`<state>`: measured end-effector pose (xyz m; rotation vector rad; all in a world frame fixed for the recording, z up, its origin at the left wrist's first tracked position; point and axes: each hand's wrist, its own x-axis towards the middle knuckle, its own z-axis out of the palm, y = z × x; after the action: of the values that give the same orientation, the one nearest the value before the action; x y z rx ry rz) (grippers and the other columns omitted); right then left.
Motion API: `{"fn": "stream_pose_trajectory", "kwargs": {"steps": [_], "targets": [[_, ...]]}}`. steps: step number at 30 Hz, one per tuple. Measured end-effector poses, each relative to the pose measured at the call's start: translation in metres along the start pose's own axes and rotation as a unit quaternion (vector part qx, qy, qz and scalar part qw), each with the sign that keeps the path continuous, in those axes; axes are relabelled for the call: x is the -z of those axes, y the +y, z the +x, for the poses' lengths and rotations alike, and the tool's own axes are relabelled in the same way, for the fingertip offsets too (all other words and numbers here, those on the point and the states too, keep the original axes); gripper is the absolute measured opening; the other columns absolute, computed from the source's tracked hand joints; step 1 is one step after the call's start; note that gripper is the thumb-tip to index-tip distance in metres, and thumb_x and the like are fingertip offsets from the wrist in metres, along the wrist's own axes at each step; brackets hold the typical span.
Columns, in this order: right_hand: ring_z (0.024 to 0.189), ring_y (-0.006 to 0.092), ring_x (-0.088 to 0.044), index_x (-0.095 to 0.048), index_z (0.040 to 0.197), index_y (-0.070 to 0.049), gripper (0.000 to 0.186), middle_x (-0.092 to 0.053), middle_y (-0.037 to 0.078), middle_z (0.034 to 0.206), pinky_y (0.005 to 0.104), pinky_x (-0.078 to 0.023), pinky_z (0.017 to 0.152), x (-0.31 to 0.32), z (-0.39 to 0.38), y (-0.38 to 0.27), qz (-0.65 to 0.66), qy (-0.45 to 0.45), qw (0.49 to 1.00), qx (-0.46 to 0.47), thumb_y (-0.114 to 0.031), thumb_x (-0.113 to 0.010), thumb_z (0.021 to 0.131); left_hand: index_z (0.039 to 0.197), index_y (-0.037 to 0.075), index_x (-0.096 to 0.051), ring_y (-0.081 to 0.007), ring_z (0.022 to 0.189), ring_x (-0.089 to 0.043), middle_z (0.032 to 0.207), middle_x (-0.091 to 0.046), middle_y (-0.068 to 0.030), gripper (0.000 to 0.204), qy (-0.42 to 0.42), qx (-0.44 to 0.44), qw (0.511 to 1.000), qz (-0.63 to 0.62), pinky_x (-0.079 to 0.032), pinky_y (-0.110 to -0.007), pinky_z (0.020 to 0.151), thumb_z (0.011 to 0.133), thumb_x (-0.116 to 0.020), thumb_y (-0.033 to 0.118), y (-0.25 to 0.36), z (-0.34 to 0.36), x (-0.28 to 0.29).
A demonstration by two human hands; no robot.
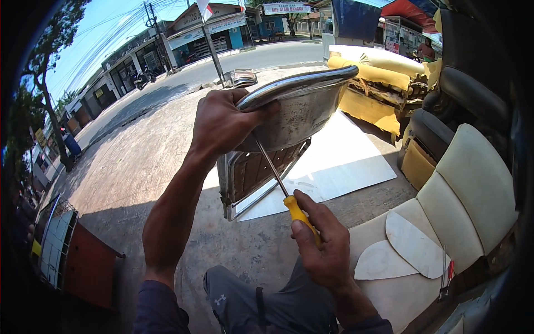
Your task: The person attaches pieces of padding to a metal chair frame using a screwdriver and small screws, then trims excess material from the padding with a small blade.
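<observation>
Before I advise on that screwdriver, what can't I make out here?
All in the head view:
Tip of the screwdriver: covered by the left hand or curved metal piece; cannot tell which.
Far side of the curved metal piece: hidden behind its near face.
Grey trousers: cut off by the lower edge.
Background person: too small to tell what they do.
</observation>
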<state>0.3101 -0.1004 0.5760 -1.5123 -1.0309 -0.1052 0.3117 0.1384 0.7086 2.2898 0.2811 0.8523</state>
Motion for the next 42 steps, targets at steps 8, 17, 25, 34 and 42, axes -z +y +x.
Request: {"fn": "stream_pose_trajectory", "kwargs": {"steps": [8, 17, 25, 34, 42], "targets": [[0.091, 0.0283, -0.073, -0.061, 0.137, 0.008, 0.041, -0.070, 0.023, 0.104, 0.0386, -0.058, 0.079, -0.025, 0.040, -0.012, 0.025, 0.084, 0.996, -0.020, -0.013, -0.060, 0.101, 0.099, 0.008, -0.083, -0.0124, 0.060, -0.071, 0.076, -0.077, -0.0061, 0.035, 0.025, 0.050, 0.998, -0.029, -0.055, -0.027, 0.062, 0.082, -0.085, 0.038, -0.008, 0.034, 0.010], [0.091, 0.0279, -0.073, -0.064, 0.133, 0.009, 0.038, -0.071, 0.024, 0.104, 0.0379, -0.058, 0.079, -0.039, 0.042, -0.018, 0.013, 0.099, 0.995, -0.029, -0.011, -0.061, 0.100, 0.087, 0.004, -0.082, -0.0125, 0.052, -0.067, 0.068, -0.074, -0.0076, 0.044, 0.055, 0.042, 0.998, -0.007, -0.049, -0.028, 0.053, 0.079, -0.085, 0.047, -0.024, 0.034, 0.009], [0.089, 0.0267, -0.073, -0.065, 0.131, 0.009, 0.038, -0.072, 0.023, 0.101, 0.0368, -0.058, 0.079, -0.046, 0.038, -0.032, -0.017, 0.109, 0.993, -0.033, -0.012, -0.061, 0.100, 0.088, 0.005, -0.082, -0.0129, 0.053, -0.068, 0.066, -0.073, -0.0073, 0.045, 0.066, 0.032, 0.997, 0.001, -0.050, -0.029, 0.054, 0.081, -0.084, 0.050, -0.031, 0.024, 0.014], [0.090, 0.0284, -0.073, -0.066, 0.130, 0.009, 0.037, -0.072, 0.024, 0.101, 0.0374, -0.058, 0.082, -0.056, 0.030, -0.045, -0.033, 0.112, 0.992, -0.036, -0.012, -0.061, 0.100, 0.091, 0.010, -0.082, -0.0135, 0.054, -0.065, 0.064, -0.070, -0.0033, 0.047, 0.049, 0.041, 0.998, 0.024, -0.048, -0.033, 0.056, 0.080, -0.083, 0.056, -0.032, 0.015, 0.022], [0.072, 0.0104, -0.060, -0.063, 0.138, 0.004, 0.039, -0.066, 0.010, 0.092, 0.0267, -0.052, 0.066, -0.054, 0.024, -0.046, -0.033, 0.124, 0.990, -0.055, -0.012, -0.059, 0.102, 0.089, 0.010, -0.082, -0.0136, 0.055, -0.065, 0.064, -0.071, -0.0036, 0.047, 0.058, 0.030, 0.997, 0.040, -0.049, -0.032, 0.058, 0.079, -0.083, 0.056, -0.034, 0.015, 0.017]]}}
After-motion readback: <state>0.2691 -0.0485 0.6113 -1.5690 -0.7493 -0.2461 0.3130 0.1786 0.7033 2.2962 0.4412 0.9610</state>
